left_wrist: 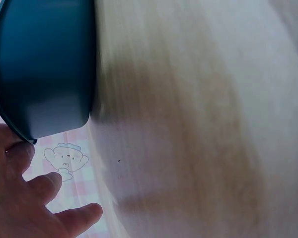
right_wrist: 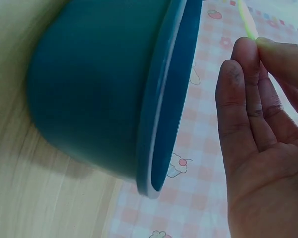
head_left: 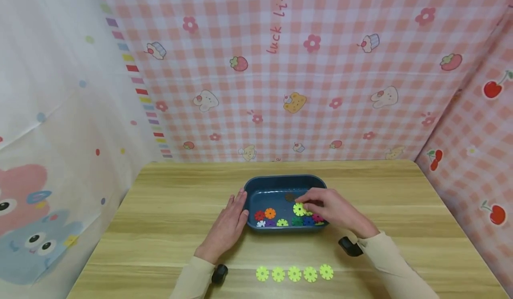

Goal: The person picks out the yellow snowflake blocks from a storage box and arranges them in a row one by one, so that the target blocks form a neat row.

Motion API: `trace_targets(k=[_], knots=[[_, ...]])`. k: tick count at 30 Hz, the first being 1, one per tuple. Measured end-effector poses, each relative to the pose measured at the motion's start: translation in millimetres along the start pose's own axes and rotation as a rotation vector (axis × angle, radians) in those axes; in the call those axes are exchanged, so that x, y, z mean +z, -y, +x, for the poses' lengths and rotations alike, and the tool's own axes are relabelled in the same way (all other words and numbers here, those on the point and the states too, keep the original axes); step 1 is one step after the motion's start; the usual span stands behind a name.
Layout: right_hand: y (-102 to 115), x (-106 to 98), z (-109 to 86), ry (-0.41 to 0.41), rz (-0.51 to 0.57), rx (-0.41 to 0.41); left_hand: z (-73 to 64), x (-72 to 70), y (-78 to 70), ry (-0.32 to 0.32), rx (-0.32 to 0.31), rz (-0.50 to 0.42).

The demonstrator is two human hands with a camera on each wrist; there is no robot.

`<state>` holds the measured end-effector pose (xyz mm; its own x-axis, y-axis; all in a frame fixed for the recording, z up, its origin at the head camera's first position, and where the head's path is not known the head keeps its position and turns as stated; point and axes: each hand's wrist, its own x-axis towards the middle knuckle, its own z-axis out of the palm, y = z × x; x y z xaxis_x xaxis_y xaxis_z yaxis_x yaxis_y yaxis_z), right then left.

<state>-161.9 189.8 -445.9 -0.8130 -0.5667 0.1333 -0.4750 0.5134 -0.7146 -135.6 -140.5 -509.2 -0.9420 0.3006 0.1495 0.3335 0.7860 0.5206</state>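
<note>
A blue plastic basin (head_left: 280, 183) stands on the table with several notched snowflake discs inside, among them a red disc (head_left: 259, 215) and an orange disc (head_left: 270, 213). At the basin's left end, my left hand (head_left: 225, 228) rests against the rim, its fingers spread in the left wrist view. My right hand (head_left: 336, 209) is over the basin's right side and pinches a yellow-green snowflake disc (head_left: 299, 209) between thumb and fingertip. Edge-on, that disc shows above the rim in the right wrist view. Part of the pile below is hidden by the right hand.
Several yellow-green discs (head_left: 294, 274) lie in a row on the wooden table (head_left: 184, 192), nearer to me than the basin. Behind the table hangs a pink checked cloth (head_left: 280, 125). Black wrist cameras sit at both cuffs.
</note>
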Motion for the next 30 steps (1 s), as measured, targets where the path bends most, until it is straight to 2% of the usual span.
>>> trace_targets(k=[11, 23, 30], knots=[[-4, -1, -18.0, -0.063, 0.025, -0.033, 2.2, -1.3, 0.3, 0.004, -0.007, -0.012], [-9, -1, -39.4, -0.084, 0.076, -0.007, 1.7, 0.6, 0.8, 0.008, -0.008, -0.005], [-12, -1, -52.9, -0.109, 0.050, -0.002, 0.8, 0.7, 1.2, 0.003, -0.002, -0.005]])
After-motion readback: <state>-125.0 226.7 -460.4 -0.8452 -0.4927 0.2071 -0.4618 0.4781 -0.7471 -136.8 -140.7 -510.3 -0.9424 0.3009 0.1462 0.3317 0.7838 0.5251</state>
